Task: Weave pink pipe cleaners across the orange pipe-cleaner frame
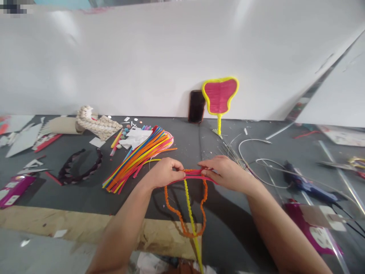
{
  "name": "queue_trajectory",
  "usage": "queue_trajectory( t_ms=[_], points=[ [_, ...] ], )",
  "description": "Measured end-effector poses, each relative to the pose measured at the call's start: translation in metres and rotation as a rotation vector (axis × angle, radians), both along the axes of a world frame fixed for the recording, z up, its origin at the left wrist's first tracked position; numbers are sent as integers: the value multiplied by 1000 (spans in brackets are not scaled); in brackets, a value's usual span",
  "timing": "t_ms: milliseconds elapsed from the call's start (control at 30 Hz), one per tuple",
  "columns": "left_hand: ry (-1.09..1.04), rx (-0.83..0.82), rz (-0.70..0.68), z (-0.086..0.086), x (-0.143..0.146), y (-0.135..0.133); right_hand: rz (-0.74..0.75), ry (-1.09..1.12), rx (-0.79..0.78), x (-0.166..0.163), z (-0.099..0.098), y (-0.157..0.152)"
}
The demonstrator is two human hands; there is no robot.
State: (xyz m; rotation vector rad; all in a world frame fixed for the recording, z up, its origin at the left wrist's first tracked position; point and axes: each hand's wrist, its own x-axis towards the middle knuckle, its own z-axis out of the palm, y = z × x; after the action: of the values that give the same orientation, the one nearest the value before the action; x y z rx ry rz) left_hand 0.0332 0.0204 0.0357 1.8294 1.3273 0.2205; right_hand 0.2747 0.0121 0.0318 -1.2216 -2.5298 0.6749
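My left hand [167,174] pinches pink pipe cleaners [196,177] at the top of an orange pipe-cleaner outline [179,217]. From the other side, my right hand [226,173] is closed on the same pink strands, thumb and fingers together. The orange outline hangs below both hands in a rounded loop. Down its middle runs a yellow twisted pipe cleaner [189,207], which extends past the bottom of the loop toward me. My fingers hide part of the outline's top edge.
Left of my hands lies a bundle of coloured pipe cleaners [139,160], near a dark braided headband [81,177]. A pink fan shape with yellow edging [220,95] and a phone [196,106] stand against the white wall. Wires [242,148], a glue gun [310,186] and scissors [336,165] lie right.
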Motion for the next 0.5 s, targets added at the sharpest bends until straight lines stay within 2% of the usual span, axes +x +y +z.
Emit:
queue_trajectory(
  t_ms=[67, 267, 400, 500],
  points=[
    [5, 1, -3, 0, 0, -1, 19, 4, -11, -3, -2, 1],
    [-51, -10, -39, -6, -1, -1, 10, -27, 170, 0, -8, 5],
    [-36, -43, -51, -9, 0, 1, 40, 1, 82, 5, -5, 8],
    [-9, -56, -80, -9, 4, 2, -47, 161, 41, 7, 2, 7]
  ],
)
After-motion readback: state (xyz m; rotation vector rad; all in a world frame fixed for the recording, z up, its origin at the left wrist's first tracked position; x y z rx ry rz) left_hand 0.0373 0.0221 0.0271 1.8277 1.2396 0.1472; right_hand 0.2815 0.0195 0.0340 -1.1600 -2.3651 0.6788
